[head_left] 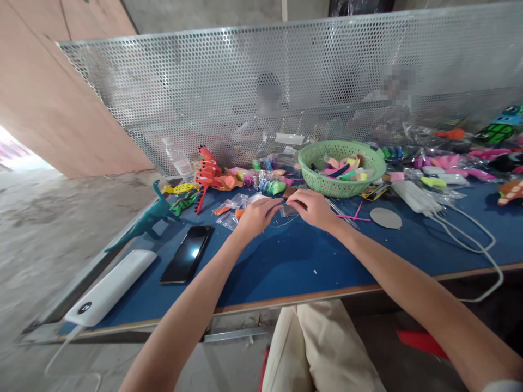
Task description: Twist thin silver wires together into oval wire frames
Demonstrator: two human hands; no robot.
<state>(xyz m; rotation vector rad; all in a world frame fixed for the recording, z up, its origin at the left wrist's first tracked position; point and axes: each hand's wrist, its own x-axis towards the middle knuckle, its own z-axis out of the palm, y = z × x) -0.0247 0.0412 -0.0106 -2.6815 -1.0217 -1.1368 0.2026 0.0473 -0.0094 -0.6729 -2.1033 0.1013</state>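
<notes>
My left hand [258, 214] and my right hand [311, 207] meet above the middle of the blue table [286, 261]. Both have thumb and fingers pinched together, their tips almost touching. What they pinch is too small to make out. A thin wire-like line curves below the fingertips. Just left of my left hand lie clear plastic packets [229, 219] with orange pieces. Close to the right hand are thin wires [342, 211] and crossed pink strips [354, 216]. Behind the right hand stands a green basket [342, 188] holding coloured clay-like pieces.
A teal dinosaur [149, 218], a black phone [186, 255] and a white power bank [112, 286] lie at left. An orange dragon-like figure [210, 173] stands behind. White chargers with cables [414, 197] and a grey oval disc [385, 218] sit at right. A perforated metal screen [212, 81] bounds the back.
</notes>
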